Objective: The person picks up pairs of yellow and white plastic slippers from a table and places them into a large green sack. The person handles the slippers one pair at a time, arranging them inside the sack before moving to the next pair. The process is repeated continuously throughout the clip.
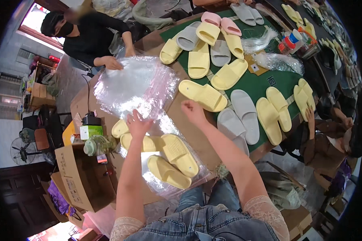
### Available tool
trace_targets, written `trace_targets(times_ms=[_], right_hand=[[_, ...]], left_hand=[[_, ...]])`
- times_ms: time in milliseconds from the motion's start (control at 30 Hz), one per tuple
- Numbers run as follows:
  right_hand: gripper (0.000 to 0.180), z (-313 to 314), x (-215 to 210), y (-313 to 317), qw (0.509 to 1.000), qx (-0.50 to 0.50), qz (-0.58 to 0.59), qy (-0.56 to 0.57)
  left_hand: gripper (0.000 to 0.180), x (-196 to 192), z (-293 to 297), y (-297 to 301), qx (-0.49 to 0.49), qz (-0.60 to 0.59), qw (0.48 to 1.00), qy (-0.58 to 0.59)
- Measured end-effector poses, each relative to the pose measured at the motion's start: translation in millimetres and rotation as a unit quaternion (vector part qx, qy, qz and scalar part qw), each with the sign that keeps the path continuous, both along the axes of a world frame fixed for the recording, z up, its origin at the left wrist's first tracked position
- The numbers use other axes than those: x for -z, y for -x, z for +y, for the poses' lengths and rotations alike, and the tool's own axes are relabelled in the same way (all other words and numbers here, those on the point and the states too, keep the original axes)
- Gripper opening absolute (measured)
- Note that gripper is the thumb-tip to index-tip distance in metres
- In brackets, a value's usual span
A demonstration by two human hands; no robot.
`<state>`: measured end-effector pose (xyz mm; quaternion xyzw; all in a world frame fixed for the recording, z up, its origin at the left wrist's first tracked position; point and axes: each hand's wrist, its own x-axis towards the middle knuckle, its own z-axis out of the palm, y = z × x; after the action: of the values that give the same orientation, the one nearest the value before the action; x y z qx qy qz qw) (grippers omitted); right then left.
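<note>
My left hand [138,123] lies at the near edge of a stack of clear plastic bags [128,82], its fingers spread. My right hand [194,111] is closed, fingers curled together, just beside a yellow slipper [203,95]; what it holds, if anything, is hidden. Under my left forearm, more yellow slippers [179,154] rest on shiny clear plastic [159,188]. My forearm partly covers one of them. A pair of light grey slippers [245,116] stands right of my right hand.
Across the table, a masked person in black [94,36] touches the bag stack. Yellow, grey and pink slippers crowd the green mat [269,74]. An open cardboard box [74,176] and a greenish jar [94,145] stand at the left. Another person's hand [309,116] touches slippers at the right.
</note>
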<state>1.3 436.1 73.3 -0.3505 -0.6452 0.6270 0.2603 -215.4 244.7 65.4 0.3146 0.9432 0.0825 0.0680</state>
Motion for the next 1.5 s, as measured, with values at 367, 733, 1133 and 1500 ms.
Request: trace_targets(times_ms=[367, 733, 1133, 1500], right_hand=[[0.064, 92.6, 32.0, 133.5, 0.96, 0.11, 0.15, 0.209], [0.096, 63.8, -43.5, 165.4, 0.911, 0.119, -0.166, -0.358], [0.057, 113.1, -7.3, 155.3, 0.937, -0.284, -0.086, 0.183], [0.054, -23.1, -118.1, 66.2, 0.929, -0.074, -0.081, -0.354]], left_hand=[[0.101, -15.9, -1.2, -7.1, -0.009, -0.036, 0.993, -0.109], [0.088, -31.9, -35.4, 3.8, -0.088, -0.156, 0.936, -0.302], [0.092, -9.1, -37.0, 12.6, -0.117, -0.115, 0.957, -0.239], [0.079, -125.4, -28.8, -61.7, -0.027, -0.039, 0.98, -0.191]])
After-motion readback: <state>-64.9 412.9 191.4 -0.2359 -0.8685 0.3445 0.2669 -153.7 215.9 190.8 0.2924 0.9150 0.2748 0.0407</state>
